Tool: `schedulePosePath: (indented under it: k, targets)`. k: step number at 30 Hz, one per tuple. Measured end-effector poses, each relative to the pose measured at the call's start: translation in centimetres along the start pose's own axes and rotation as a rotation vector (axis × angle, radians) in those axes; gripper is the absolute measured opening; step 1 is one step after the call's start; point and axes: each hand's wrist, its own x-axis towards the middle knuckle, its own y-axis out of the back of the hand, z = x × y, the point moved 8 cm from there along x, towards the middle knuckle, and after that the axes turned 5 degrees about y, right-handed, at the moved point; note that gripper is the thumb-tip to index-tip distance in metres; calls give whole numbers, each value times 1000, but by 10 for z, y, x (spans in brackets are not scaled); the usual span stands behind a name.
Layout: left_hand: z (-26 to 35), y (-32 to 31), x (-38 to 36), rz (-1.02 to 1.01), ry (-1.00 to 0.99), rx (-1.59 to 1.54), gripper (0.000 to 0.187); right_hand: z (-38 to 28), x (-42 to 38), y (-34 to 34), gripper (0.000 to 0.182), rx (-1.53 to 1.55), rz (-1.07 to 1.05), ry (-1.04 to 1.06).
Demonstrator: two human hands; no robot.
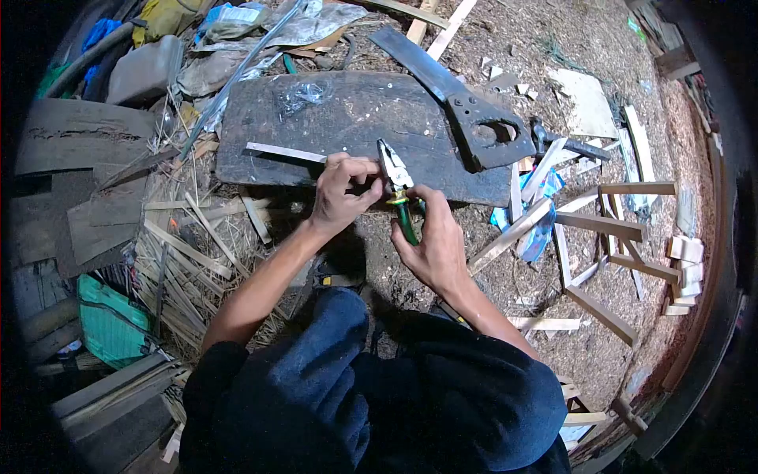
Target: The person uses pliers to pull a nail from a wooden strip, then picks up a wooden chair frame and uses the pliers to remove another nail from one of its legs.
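Note:
Green-handled pliers (401, 193) are held in my right hand (434, 241), its fingers wrapped round the handles, the metal jaws pointing up and away from me. My left hand (344, 189) is closed in a pinch beside the jaws, at the right end of a thin pale strip (284, 152). This strip reaches left over the dark wooden board (363, 118). Anything small between the left fingertips is too small to tell. On the board's right side lies a handsaw (482, 126), its blade pointing to the upper left.
Right of the saw lies a hammer (580, 146). Wooden frames of thin sticks (604, 225) stand at the right. Loose sticks (209, 237) and a green container (114, 320) are at the left. Clear plastic scraps (308, 95) lie on the board; wood chips cover the ground.

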Motion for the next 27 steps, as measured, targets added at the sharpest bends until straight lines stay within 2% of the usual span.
schedulePosePath:
  k: [5, 7, 9, 11, 12, 13, 15, 17, 19, 21, 23, 25, 27]
  targets:
    - [1, 1, 0, 12, -8, -25, 36, -16, 10, 16, 55, -44, 35, 55]
    - [-1, 0, -2, 9, 0, -21, 37, -15, 11, 17, 51, -24, 9, -10]
    - [-2, 0, -1, -8, 3, -12, 38, -18, 13, 16, 51, -50, 8, 55]
    - [0, 0, -1, -1, 13, -1, 38, -8, 15, 5, 53, -95, -194, -125]
    - [1, 0, 1, 4, 23, 10, 38, -13, 18, 10, 55, -103, -153, -11]
    - [3, 0, 2, 4, 25, 7, 38, -13, 18, 9, 55, -105, -154, -12]
    - [8, 3, 6, 29, -17, -113, 36, -24, 19, 21, 54, -34, 10, 91]
    - [6, 4, 4, 55, -30, -148, 34, -23, 17, 19, 54, -16, 29, 99]
    - [6, 2, 3, 19, -40, -36, 32, -8, 15, 2, 55, -48, -134, -4]
    - [4, 2, 2, 15, -3, -64, 31, -4, 15, 2, 56, -4, -98, -15]
    - [5, 0, 3, 17, 8, -69, 30, -1, 15, 9, 58, 104, 81, -12]
    - [4, 1, 4, -2, 3, -64, 31, -6, 22, 11, 53, 64, 130, 4]
    - [3, 0, 5, 3, 31, -108, 30, -7, 28, 14, 45, -157, 60, -100]
